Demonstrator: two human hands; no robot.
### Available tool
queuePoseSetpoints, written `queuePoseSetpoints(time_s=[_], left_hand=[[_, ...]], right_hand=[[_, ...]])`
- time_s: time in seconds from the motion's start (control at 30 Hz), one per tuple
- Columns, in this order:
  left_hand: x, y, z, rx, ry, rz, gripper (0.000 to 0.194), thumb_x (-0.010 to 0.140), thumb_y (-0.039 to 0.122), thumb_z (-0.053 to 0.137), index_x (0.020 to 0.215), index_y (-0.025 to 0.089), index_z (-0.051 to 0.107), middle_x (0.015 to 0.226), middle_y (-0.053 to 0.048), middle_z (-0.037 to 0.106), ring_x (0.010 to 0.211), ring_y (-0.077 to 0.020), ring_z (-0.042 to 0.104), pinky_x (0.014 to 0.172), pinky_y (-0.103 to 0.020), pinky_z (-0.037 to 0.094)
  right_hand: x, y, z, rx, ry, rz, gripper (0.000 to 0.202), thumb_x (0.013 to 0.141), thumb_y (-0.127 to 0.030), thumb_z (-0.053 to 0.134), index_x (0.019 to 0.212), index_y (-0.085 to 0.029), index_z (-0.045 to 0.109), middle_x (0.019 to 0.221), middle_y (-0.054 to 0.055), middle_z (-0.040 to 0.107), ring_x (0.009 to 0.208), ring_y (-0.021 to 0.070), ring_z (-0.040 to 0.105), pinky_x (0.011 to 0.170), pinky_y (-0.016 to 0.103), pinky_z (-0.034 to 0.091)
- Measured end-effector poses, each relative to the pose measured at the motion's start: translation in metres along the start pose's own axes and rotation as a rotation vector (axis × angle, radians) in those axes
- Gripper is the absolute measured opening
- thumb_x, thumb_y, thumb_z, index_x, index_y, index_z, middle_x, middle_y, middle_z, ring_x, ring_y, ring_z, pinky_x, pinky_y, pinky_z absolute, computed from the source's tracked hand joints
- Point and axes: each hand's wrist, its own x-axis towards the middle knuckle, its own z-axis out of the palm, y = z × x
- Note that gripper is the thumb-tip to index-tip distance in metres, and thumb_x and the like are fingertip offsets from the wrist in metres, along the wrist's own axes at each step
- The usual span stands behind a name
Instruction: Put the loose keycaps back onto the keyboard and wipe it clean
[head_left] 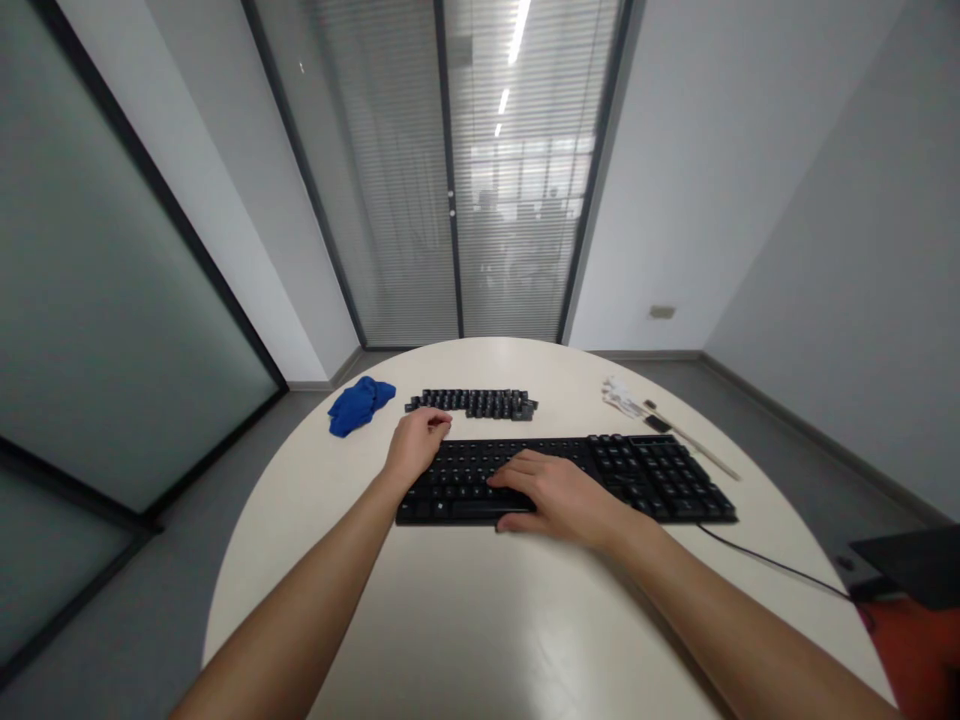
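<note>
A black full-size keyboard (480, 508) lies across the round table in front of me, its left part showing bare or low-looking key positions. Over its upper left corner is my left hand (415, 440), fingers curled together; whatever they pinch, if anything, is hidden or too small to make out. Loose black keycaps (487, 402) stand in rows just behind the keyboard, close to those fingertips. My right hand (551, 493) rests on the keyboard's middle, fingers stretched over the keys and thumb apart at the front edge.
At the back left lies a crumpled blue cloth (360, 404). White gloves or cloth (619, 393), a small black piece (658, 424) and a thin stick-like tool (697, 447) are at the right. A cable (772, 561) runs off the right edge of the table (300, 560).
</note>
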Motion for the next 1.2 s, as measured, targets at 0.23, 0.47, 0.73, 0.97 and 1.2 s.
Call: queuePoseSetpoints(time_s=[0.23, 0.47, 0.73, 0.97, 1.2], left_hand=[[-0.027, 0.052, -0.011, -0.363, -0.124, 0.201, 0.009, 0.086, 0.016, 0.065, 0.088, 0.018, 0.074, 0.092, -0.003, 0.074, 0.083, -0.0169, 0.069, 0.080, -0.029, 0.055], [-0.037, 0.063, 0.004, -0.731, -0.357, 0.016, 0.025, 0.077, 0.012, 0.075, 0.101, 0.014, 0.067, 0.093, -0.005, 0.074, 0.079, -0.0144, 0.070, 0.079, -0.029, 0.055], [-0.039, 0.073, 0.004, -0.769, -0.319, -0.175, 0.045, 0.075, 0.006, 0.076, 0.115, 0.015, 0.058, 0.090, -0.005, 0.076, 0.078, -0.0148, 0.072, 0.082, -0.030, 0.055], [-0.038, 0.062, -0.002, -0.488, -0.360, 0.051, 0.035, 0.082, 0.010, 0.068, 0.116, 0.018, 0.064, 0.107, -0.007, 0.074, 0.088, -0.0173, 0.071, 0.084, -0.032, 0.054], [-0.037, 0.051, -0.011, -0.075, -0.438, 0.216, 0.021, 0.083, 0.016, 0.064, 0.101, 0.023, 0.074, 0.094, -0.002, 0.076, 0.086, -0.0189, 0.069, 0.077, -0.028, 0.052]], right_hand=[[-0.002, 0.003, 0.002, 0.044, 0.133, 0.144, 0.032, 0.097, -0.041, 0.061, 0.121, -0.021, 0.066, 0.116, 0.008, 0.072, 0.106, 0.0247, 0.066, 0.094, 0.038, 0.051], [-0.002, 0.010, -0.001, -0.037, 0.355, 0.138, 0.021, 0.092, -0.029, 0.068, 0.111, -0.021, 0.064, 0.103, 0.006, 0.074, 0.095, 0.0243, 0.066, 0.086, 0.040, 0.048], [0.000, 0.008, 0.001, -0.035, 0.386, 0.063, 0.016, 0.097, -0.024, 0.060, 0.111, -0.023, 0.068, 0.102, 0.005, 0.074, 0.095, 0.0220, 0.066, 0.084, 0.037, 0.045], [0.003, 0.010, 0.003, 0.051, 0.339, 0.189, 0.015, 0.088, -0.020, 0.069, 0.102, -0.023, 0.072, 0.094, 0.003, 0.076, 0.088, 0.0221, 0.067, 0.085, 0.037, 0.046], [0.005, 0.010, 0.012, 0.291, 0.279, 0.286, 0.014, 0.087, -0.021, 0.070, 0.100, -0.024, 0.075, 0.100, 0.002, 0.077, 0.094, 0.0203, 0.069, 0.087, 0.033, 0.050]])
